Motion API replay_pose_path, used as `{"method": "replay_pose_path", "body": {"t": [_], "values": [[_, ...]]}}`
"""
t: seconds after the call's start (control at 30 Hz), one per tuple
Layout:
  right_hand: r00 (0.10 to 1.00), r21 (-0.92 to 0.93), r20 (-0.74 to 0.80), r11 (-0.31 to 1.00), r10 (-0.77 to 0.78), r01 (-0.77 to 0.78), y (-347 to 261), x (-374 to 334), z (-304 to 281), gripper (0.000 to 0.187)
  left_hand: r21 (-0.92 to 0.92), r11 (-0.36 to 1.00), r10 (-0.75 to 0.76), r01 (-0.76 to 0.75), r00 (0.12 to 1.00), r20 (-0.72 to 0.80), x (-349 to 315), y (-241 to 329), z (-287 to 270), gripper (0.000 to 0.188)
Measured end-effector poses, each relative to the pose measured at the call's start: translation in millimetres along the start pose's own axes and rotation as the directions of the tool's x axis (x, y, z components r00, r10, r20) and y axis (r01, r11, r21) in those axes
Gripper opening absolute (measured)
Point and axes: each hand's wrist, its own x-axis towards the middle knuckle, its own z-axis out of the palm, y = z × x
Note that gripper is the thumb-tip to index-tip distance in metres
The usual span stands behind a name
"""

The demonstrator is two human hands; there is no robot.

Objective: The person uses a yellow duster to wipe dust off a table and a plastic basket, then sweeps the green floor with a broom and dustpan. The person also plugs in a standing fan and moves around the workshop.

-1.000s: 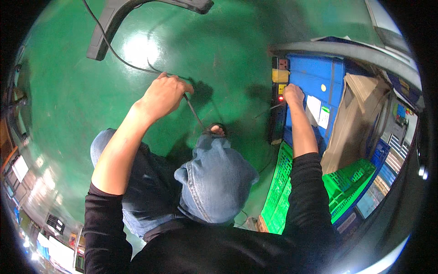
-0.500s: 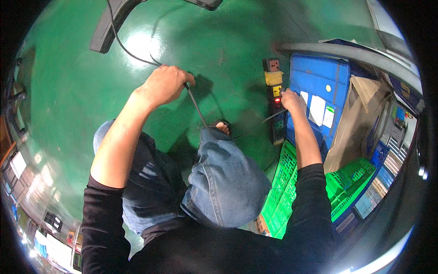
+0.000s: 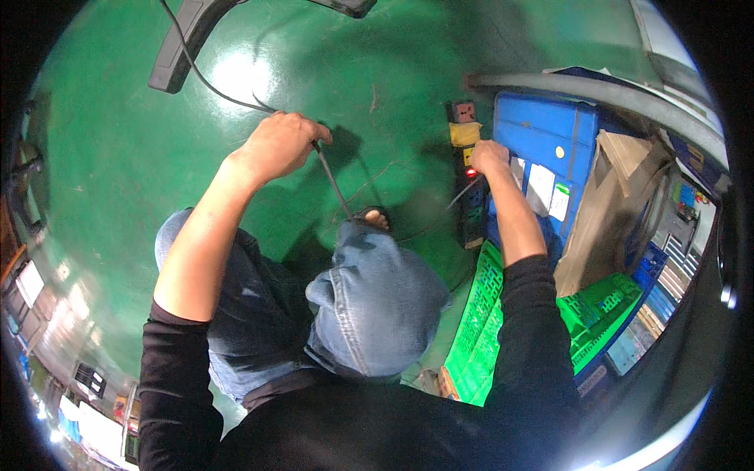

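I am crouched over a green floor [image 3: 126, 157], jeans-clad knees below me. My left hand [image 3: 279, 145] is closed around a thin black cable [image 3: 212, 88] that runs up toward a dark flat object [image 3: 184, 43] at the top. My right hand [image 3: 488, 157] rests on a long black power strip [image 3: 470, 206] lying on the floor; a red light glows on it and a yellow plug [image 3: 465, 133] sits near its far end. Whether the right fingers grip anything is hidden.
A blue plastic crate [image 3: 542, 133] stands right of the strip, with brown cardboard [image 3: 605, 212] beside it. Green slotted crates [image 3: 487, 314] lie at my right knee. A grey curved bar [image 3: 573, 86] arcs behind the crate. Shelving and boxes fill the right rim.
My left hand has lifted the cable slightly up and right. My right hand has stayed at the power strip. The view has shifted a little downward.
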Motion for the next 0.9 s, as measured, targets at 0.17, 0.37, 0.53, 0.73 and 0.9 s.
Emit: {"method": "replay_pose_path", "body": {"t": [0.17,0.37,0.53,0.73,0.9], "values": [[0.986,0.124,-0.115,0.987,0.12,-0.106,2.5,16.1,1.1,0.025,0.008,0.993,-0.116,0.116,0.989,0.094,-5.9,0.8,-1.5,0.03],[0.984,0.068,0.023,0.982,0.177,-0.179,-4.7,5.7,-14.2,0.026,-0.025,0.999,-0.038,0.039,0.998,0.048,-21.0,-8.4,-3.2,0.028],[0.976,-0.002,-0.147,0.987,0.158,-0.16,-16.7,-18.4,-9.3,0.024,-0.029,0.995,-0.098,0.097,0.994,-0.058,-31.8,-18.2,-4.9,0.03],[0.948,-0.081,-0.001,0.945,0.317,-0.316,1.1,6.2,-21.0,0.025,0.038,0.996,-0.074,0.081,0.986,-0.15,-36.0,-22.7,-9.3,0.034],[0.959,0.05,-0.021,0.958,0.283,-0.281,22.4,30.3,-27.9,0.027,0.059,0.992,-0.105,0.113,0.988,-0.117,-35.5,-20.6,-9.0,0.037]]}}
